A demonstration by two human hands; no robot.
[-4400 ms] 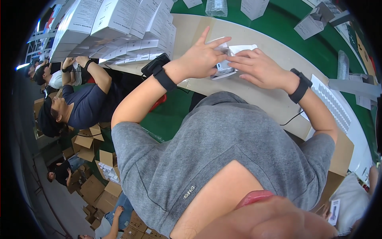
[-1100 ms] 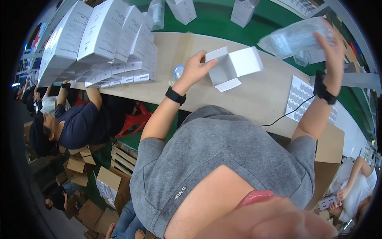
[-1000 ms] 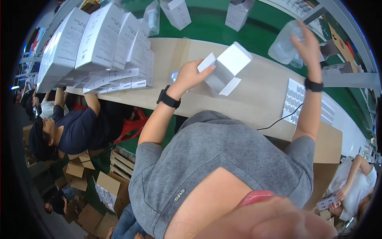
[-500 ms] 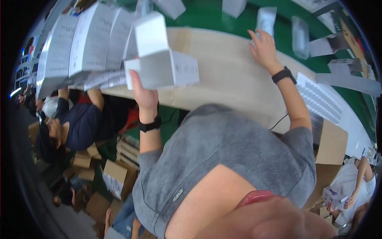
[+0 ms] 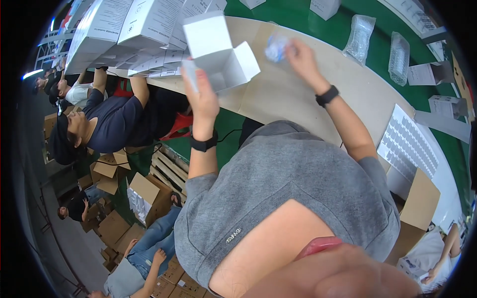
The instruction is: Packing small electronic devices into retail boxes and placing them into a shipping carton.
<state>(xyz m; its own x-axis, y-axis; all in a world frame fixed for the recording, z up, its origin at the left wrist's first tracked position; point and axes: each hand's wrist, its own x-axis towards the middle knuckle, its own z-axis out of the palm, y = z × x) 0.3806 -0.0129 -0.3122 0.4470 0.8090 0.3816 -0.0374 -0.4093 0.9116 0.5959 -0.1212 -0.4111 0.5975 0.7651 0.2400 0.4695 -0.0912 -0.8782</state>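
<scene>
Two bare hands are busy over the beige bench point(image 5: 285, 99); nearer is the left hand point(image 5: 202, 99), its fingers closed on the left edge of an open white box point(image 5: 224, 68) — thumb in sight, the rest mostly hidden behind the card; so narrow a hold could let the box tip if it loosened, or crease the thin wall if squeezed hard; that forearm runs almost straight away from the body, the hand upright above its black wristband point(image 5: 203, 144).

To the right of the box, above the bench, is a small clear packet point(image 5: 276, 48) with blue on it; the right hand point(image 5: 302, 62) seems to have its fingertips drawn together at the packet's edge, though blur hides how firmly; a slick wrapper pinched at its rim might slip and drop; this forearm slants inward from the right, fingers bent leftward.

Farther left rises a stack of white boxes point(image 5: 146, 22); the open box's raised flap overlaps it in view — touching or not, I cannot tell — so a careless swing could jostle it; beyond the bench's far edge lie bubble-wrapped packages point(image 5: 399, 58).
</scene>
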